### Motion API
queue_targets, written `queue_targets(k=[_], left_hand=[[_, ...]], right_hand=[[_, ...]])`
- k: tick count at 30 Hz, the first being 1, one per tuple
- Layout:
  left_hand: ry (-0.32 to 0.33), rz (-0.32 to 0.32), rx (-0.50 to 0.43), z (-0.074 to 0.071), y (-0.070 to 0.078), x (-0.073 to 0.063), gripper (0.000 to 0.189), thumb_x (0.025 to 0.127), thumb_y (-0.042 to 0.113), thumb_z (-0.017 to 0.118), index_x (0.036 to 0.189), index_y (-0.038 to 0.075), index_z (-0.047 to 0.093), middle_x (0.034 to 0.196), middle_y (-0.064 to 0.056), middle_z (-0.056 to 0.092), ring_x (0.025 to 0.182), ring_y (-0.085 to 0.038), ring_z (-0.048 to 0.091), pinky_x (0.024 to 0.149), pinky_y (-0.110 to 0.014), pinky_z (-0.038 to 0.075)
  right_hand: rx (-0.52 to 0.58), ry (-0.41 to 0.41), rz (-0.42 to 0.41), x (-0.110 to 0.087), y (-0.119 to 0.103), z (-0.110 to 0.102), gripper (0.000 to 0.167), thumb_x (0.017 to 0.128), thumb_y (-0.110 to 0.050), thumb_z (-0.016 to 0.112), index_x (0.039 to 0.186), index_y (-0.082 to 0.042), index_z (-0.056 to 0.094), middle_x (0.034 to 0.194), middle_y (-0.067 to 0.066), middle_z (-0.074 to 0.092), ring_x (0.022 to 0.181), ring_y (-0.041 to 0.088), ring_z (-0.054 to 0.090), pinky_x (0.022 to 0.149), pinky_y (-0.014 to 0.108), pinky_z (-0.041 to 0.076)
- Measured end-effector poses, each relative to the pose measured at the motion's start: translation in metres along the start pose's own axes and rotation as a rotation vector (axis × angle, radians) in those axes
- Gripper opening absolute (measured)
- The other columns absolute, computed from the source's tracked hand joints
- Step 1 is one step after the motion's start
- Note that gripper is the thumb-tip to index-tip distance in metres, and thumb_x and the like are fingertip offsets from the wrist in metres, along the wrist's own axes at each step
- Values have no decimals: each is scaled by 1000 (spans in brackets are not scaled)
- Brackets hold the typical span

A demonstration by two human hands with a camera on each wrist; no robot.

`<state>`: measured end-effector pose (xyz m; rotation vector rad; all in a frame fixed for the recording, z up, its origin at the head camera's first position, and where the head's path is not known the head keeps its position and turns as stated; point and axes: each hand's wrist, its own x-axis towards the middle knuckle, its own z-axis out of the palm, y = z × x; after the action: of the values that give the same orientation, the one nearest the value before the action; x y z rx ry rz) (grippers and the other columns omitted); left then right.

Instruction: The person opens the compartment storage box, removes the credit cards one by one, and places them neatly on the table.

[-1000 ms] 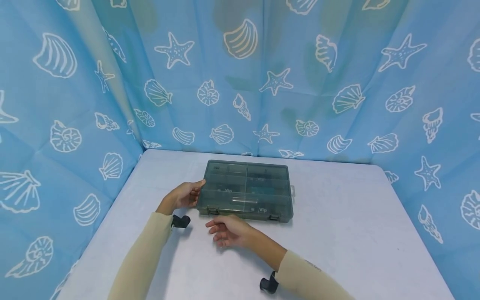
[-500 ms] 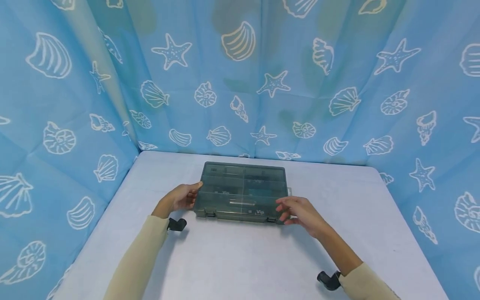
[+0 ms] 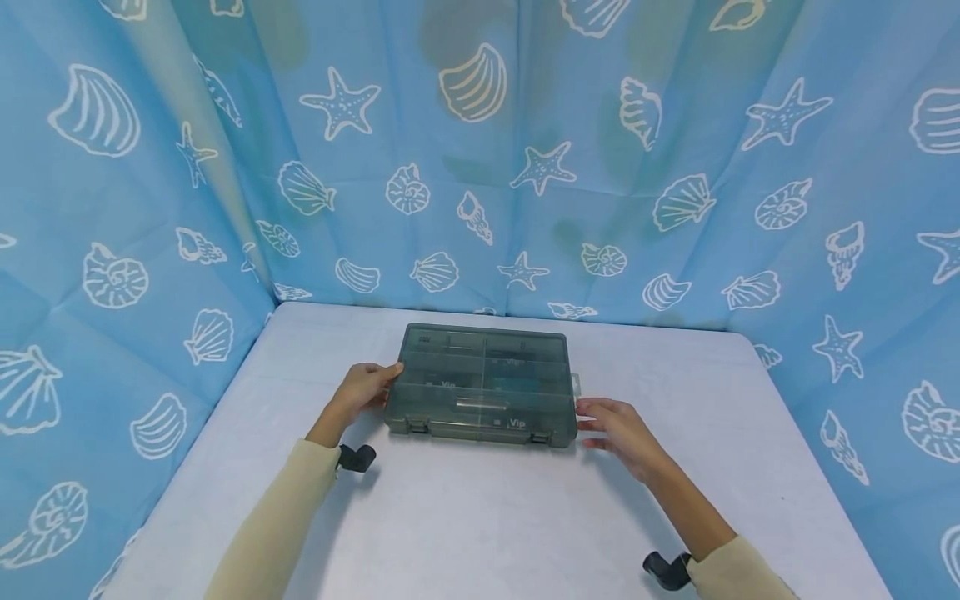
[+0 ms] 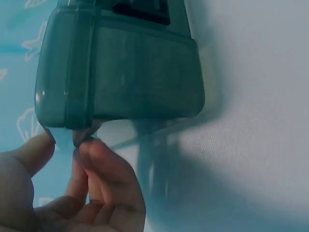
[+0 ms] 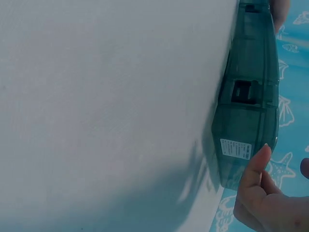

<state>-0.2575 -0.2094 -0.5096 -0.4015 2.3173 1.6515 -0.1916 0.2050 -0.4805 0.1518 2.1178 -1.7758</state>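
A flat translucent grey-green plastic storage box lies on the table with its lid down, two front latches and divided compartments inside. My left hand pinches its left side, thumb at the lid's edge and fingers curled below. The left wrist view shows that thumb and those fingertips at the end of the box. At the right side is my right hand, fingers loosely bent and apart, fingertips right at the box's wall. In the right wrist view one fingertip of the right hand overlaps the box near a white label.
The table has a white cover. A blue curtain with white shells and starfish stands behind it and along both sides. A black wrist mount sits at the left cuff, and another black mount at the right.
My right hand has swung from below the box's front edge, past its front right corner, to its right side. The left hand stays at the left side. The view has shifted slightly.
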Motion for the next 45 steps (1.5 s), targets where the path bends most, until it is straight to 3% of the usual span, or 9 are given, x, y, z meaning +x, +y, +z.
queue_targets(k=[6,12,15,20,27,34,39,45], left_hand=[[144,143,152,2,6,-11,45,100,41,53,100,-2,68,92,-13,66,76,-21,64,67,-32,57],[201,208,224,0,20,-16,56,105,41,38,98,-5,70,86,-13,69,73,-20,66,75,-44,56],[176,204,162,-1,26,-15,60,106,40,33,102,-7,69,90,-15,69,76,-20,67,81,-46,55],[66,143,82,4,32,-16,62,105,44,33,110,-9,65,99,-17,68,85,-23,67,87,-41,53],[-34,106,-53,10,33,-19,64,107,42,27,117,-12,62,107,-20,67,87,-22,67,83,-35,55],[-53,90,-105,3,33,-21,66,106,43,26,122,-12,59,116,-24,64,98,-26,67,85,-34,55],[-39,85,-107,1,32,-22,66,106,44,27,122,-11,59,115,-22,63,98,-27,66,85,-34,54],[-23,87,-126,-2,29,-24,65,106,44,28,121,-11,60,115,-22,63,96,-25,66,85,-34,55]], right_hand=[[18,-23,-1,0,-2,5,49,104,-27,44,137,11,45,139,25,46,122,38,49,94,42,50],[20,8,-35,-3,-13,9,47,105,-26,44,138,8,46,141,21,45,126,36,45,98,43,47],[22,-23,-99,-6,-22,17,46,105,-25,45,139,6,46,143,21,44,128,37,42,100,43,45],[-60,-47,-173,-5,-37,29,50,103,-30,50,142,-1,43,146,19,41,132,35,41,103,47,41],[-330,64,-64,-5,-24,8,73,100,-39,51,151,3,21,154,26,21,140,43,23,109,59,28],[-250,33,6,-5,-18,0,81,99,-43,53,150,8,16,155,27,20,140,42,27,109,53,32],[-220,9,23,-6,-19,5,85,97,-49,53,152,5,16,156,25,19,135,42,36,109,59,28],[-117,-49,-18,-4,-20,9,79,100,-43,51,151,7,16,157,24,17,143,39,21,112,56,24]])
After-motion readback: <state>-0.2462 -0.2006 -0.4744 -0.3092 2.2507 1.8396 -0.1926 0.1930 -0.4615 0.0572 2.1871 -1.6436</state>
